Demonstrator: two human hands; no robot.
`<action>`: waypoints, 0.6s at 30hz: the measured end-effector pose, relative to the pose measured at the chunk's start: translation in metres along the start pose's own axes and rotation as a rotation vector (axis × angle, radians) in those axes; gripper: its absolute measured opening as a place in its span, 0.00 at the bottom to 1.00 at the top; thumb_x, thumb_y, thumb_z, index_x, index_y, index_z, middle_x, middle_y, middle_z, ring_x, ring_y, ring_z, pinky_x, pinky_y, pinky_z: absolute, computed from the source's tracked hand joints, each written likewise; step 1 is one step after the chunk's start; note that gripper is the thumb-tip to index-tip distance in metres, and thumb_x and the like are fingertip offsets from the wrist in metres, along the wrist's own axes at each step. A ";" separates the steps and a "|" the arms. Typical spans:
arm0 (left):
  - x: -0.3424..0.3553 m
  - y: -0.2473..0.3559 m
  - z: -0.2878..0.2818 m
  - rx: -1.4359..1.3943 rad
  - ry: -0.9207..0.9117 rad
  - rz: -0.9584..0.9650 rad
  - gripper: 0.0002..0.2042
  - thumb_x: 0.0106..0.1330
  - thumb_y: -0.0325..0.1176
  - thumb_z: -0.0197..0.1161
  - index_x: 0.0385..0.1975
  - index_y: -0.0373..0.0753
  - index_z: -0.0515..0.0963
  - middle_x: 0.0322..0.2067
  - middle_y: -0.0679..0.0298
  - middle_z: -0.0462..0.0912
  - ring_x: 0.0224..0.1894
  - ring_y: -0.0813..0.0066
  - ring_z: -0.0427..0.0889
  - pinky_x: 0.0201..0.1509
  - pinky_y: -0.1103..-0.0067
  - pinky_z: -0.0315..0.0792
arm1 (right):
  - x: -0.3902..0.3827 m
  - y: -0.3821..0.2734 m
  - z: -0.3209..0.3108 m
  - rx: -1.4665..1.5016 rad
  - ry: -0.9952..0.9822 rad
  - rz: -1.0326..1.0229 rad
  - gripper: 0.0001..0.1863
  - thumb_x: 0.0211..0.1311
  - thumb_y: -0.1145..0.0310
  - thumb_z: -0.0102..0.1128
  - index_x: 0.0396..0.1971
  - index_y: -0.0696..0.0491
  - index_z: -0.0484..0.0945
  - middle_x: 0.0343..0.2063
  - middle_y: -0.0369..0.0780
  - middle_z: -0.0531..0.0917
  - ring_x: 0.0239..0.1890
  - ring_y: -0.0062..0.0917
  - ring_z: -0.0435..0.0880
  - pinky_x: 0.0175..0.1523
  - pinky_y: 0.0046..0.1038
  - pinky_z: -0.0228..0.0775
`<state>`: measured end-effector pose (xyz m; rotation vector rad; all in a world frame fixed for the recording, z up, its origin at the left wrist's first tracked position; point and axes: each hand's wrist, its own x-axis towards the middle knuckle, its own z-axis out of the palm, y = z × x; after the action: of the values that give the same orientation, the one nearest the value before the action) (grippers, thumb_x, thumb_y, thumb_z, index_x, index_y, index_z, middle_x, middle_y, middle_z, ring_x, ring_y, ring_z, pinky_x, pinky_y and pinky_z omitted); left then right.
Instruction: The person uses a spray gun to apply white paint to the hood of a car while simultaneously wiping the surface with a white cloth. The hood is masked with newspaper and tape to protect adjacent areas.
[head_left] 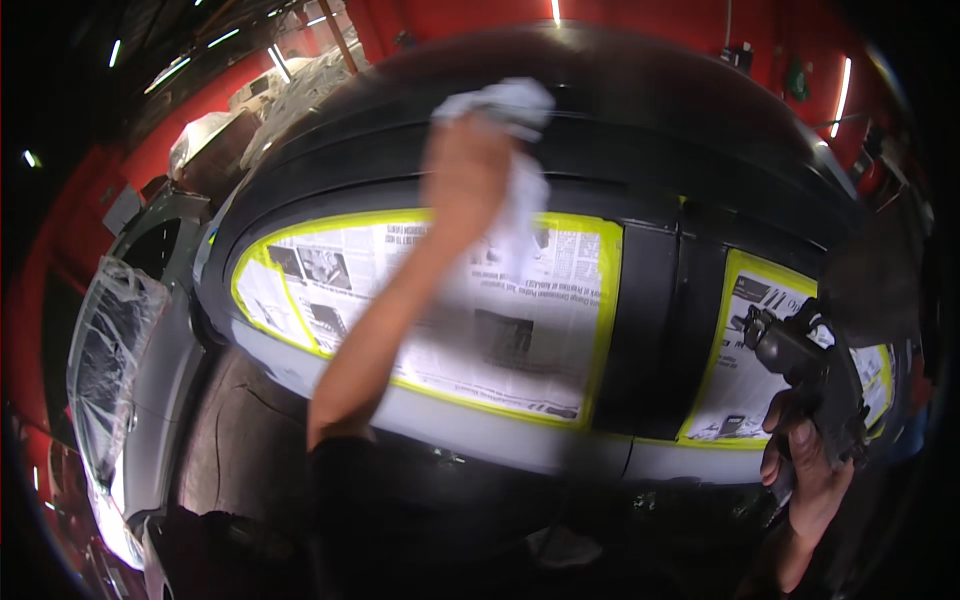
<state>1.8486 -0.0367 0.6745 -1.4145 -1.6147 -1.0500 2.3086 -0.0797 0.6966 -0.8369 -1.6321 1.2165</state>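
My left hand [465, 175], smeared by motion, is closed on a crumpled white cloth [520, 105] against the dark upper side of a car [650, 150]. Part of the cloth hangs down over a window masked with newspaper [450, 330]. Yellow tape [602, 340] borders that paper. At the right, my right hand [810, 465] is wrapped round a black spray gun [800, 350], its nozzle end toward the car. Behind the gun is a second papered and taped window [740, 370]. Below the windows, the car's side is light grey [480, 415].
To the left stands a grey car part [165, 400] with clear plastic film [115, 350] over it. More covered shapes [290, 110] lie beyond, near red walls [640, 20]. Dark floor [235, 430] shows between the car and the grey part.
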 end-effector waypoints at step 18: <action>0.223 -0.469 -0.015 0.940 -0.793 0.183 0.22 0.80 0.52 0.46 0.58 0.48 0.81 0.55 0.57 0.84 0.61 0.58 0.80 0.69 0.62 0.70 | -0.019 -0.017 -0.056 0.011 0.166 -0.128 0.22 0.72 0.57 0.70 0.48 0.64 0.82 0.28 0.40 0.85 0.17 0.17 0.78 0.19 0.19 0.68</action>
<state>1.3562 0.0093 0.8318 -1.2785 -2.0279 0.4688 2.3675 -0.0829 0.7138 -0.7928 -1.5194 1.0380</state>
